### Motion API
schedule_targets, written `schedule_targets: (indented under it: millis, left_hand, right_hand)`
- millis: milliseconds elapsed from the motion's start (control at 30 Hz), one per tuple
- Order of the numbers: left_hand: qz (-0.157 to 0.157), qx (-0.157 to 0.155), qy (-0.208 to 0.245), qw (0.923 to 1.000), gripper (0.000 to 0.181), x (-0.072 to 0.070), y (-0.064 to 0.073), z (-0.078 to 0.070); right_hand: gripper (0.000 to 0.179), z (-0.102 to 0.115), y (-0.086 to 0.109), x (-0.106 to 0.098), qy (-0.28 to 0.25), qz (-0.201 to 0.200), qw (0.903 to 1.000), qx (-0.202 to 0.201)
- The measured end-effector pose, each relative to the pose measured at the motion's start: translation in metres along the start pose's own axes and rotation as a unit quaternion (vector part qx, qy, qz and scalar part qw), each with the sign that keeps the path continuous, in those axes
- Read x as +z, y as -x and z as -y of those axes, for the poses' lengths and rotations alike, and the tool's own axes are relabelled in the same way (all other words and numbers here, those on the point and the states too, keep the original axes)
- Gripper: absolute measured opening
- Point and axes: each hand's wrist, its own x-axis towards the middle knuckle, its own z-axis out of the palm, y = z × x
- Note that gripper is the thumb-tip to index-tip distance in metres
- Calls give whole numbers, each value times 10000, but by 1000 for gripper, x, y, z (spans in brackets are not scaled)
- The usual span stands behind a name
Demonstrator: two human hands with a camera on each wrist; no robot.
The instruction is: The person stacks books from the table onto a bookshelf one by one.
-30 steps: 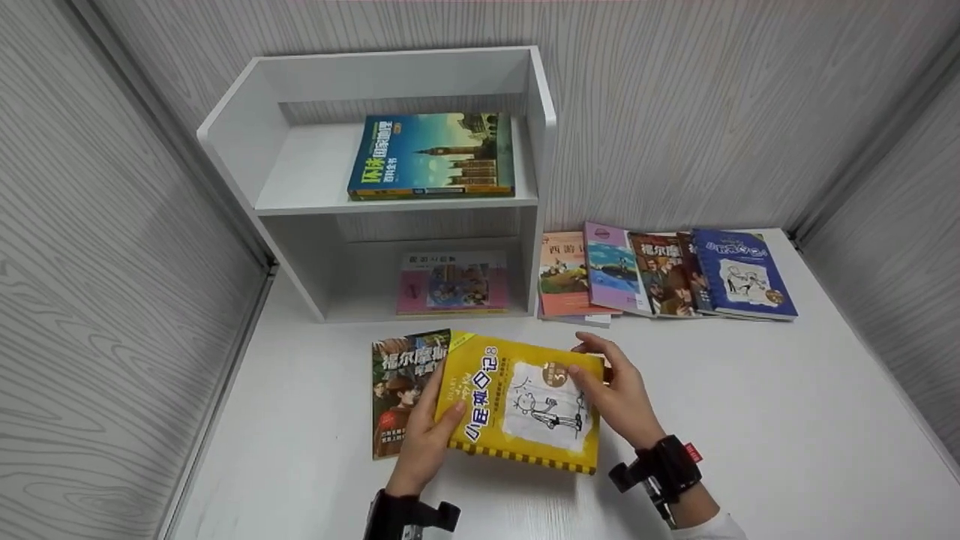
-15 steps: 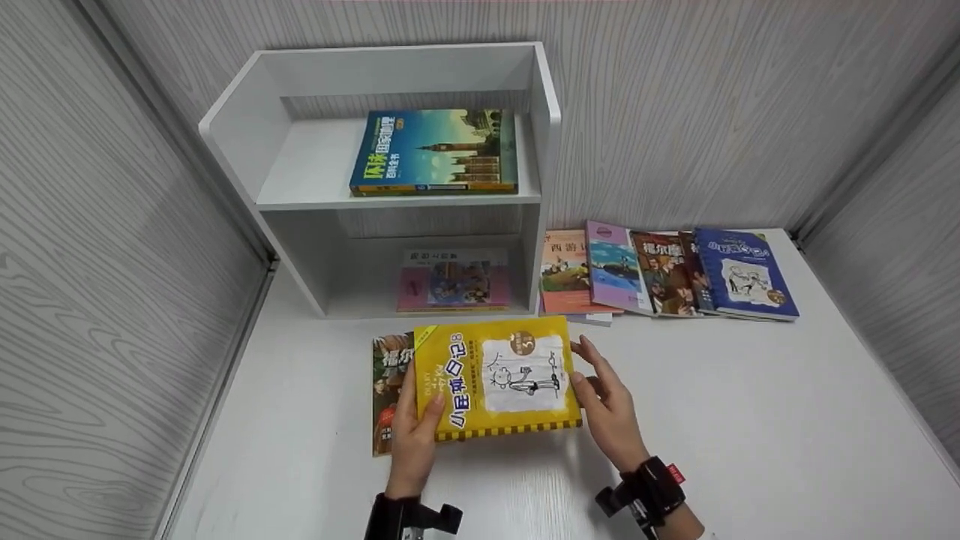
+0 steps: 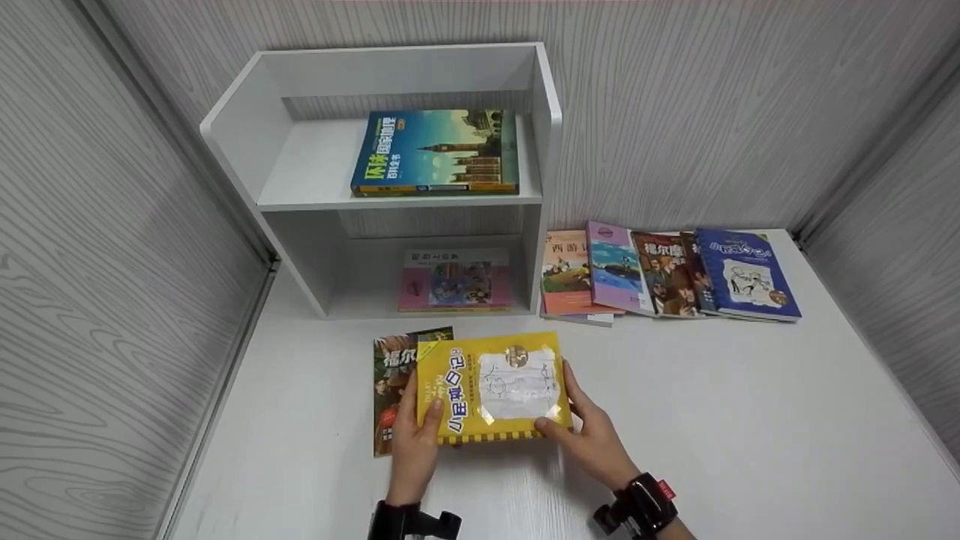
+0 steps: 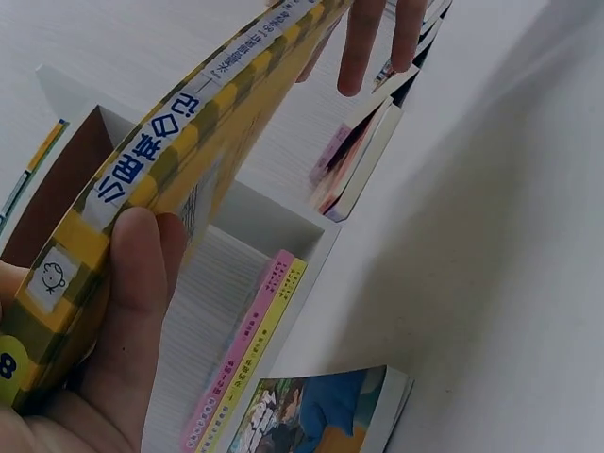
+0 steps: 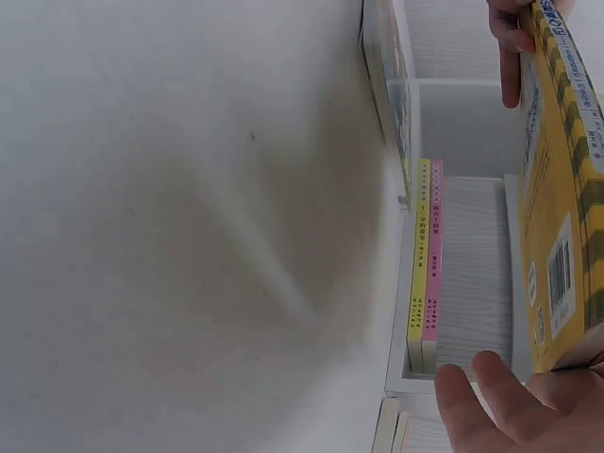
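Both hands hold a yellow book [image 3: 487, 386] above the table, its cover facing up and its checkered spine [image 4: 156, 142] toward the person. The left hand [image 3: 415, 442] grips the book's left end, thumb on the cover. At the right end, the right hand [image 3: 589, 439] has its thumb on the cover's near corner and its fingers at the edge, partly hidden beneath. From the right wrist view, the book's underside with a barcode [image 5: 561, 274] shows. A dark comic-style book [image 3: 394, 397] lies on the table, partly covered by the yellow book and left hand.
Behind stands a white two-tier shelf [image 3: 285, 202]. A blue-green book [image 3: 435, 154] lies on its upper level, and pink and yellow books [image 3: 454, 281] lie stacked below. Several overlapping books, including a blue one [image 3: 750, 274], lie right of the shelf.
The yellow book has moved left and turned straighter, then come slightly nearer the person. The right hand shifted from its far right part, loosened, and now pinches its near right corner.
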Motion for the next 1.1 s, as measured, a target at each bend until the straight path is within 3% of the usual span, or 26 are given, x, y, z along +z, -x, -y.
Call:
schedule_targets:
  millis: [200,367,567,900,1100]
  left_hand:
    - [2,-129,-233,9996,71,-5,2,-2]
    - [249,7,-368,9990,78,-11,4,-5]
    - [626,19,-796,9949,87,-23,0,-6]
    - [1710,142,-1206,9778,136,-42,-25,-12]
    - [1893,432,-1233,9732,141,-47,-48,-18]
  right_hand:
    - [124,-2,1,1,-20,345,9994,-27]
    - [124,-2,2,1,1,418,9987,-306]
    - [121,-3,-1,3,83,386,9989,-247]
    - [115,0,-19,2,107,412,9988,-234]
    - [117,10,-37,3,118,327,9989,-313]
